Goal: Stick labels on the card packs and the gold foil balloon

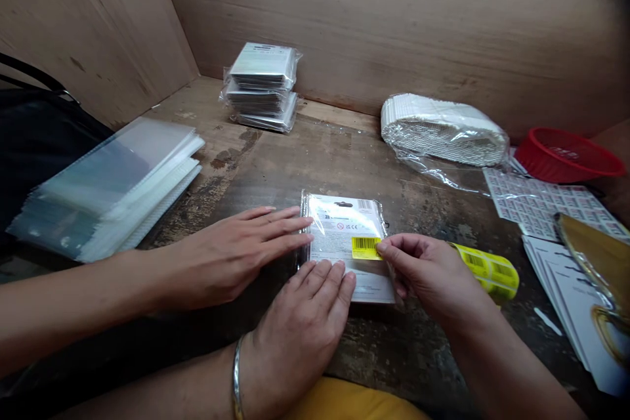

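A wrapped card pack lies just below the centre of the frame on a worn table, printed text facing up. A yellow label sits across its right side; the person's right hand has its thumb and fingers pinched on that label's right end.

The bangled hand, at bottom centre, lies palm down over the pack's lower left part, fingers close together, thumb hidden. The bare-wristed hand, reaching in from the left edge, has its fingers nearly straight and slightly parted at the pack's left edge. Which of these two is the person's own left hand cannot be told, nor whether either one grips.

Just right of the right hand, partly behind it, is a roll of yellow labels. White cards lie at lower right, below a sticker sheet and a red basket. A plastic-wrapped white bundle rests at upper right, a stack of packs at upper centre, clear bags at left.
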`<state>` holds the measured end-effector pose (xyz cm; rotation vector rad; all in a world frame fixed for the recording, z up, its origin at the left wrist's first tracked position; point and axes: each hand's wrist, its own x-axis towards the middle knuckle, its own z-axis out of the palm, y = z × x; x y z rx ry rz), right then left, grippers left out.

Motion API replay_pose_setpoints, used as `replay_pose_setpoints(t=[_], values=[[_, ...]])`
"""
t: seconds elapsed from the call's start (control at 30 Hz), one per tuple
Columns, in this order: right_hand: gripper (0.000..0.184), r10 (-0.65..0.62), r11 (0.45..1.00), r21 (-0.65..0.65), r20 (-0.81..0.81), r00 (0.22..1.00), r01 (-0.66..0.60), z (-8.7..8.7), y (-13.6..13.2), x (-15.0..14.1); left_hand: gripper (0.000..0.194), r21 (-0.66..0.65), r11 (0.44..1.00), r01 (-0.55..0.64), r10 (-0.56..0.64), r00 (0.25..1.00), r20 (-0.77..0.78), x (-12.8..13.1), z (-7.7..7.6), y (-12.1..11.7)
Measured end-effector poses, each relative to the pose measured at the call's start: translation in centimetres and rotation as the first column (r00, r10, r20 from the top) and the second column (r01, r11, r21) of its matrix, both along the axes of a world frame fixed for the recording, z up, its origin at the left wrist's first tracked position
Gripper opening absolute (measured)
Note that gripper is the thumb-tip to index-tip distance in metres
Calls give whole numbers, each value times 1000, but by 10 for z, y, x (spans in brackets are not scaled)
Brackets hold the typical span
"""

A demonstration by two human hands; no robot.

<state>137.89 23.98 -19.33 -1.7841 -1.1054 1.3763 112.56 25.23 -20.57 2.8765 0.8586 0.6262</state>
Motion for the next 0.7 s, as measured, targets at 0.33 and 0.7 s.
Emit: replay_pose_setpoints(t=[0.33,0.7], values=[[24,1,999,-53,21,1000,0,2,0,-20,43,93,981,-170,172,985,-14,53,-17,-56],[25,86,996,-30,228,970,-81,2,2,-25,48,131,970,-203,203,979,12,53,-9,-54]])
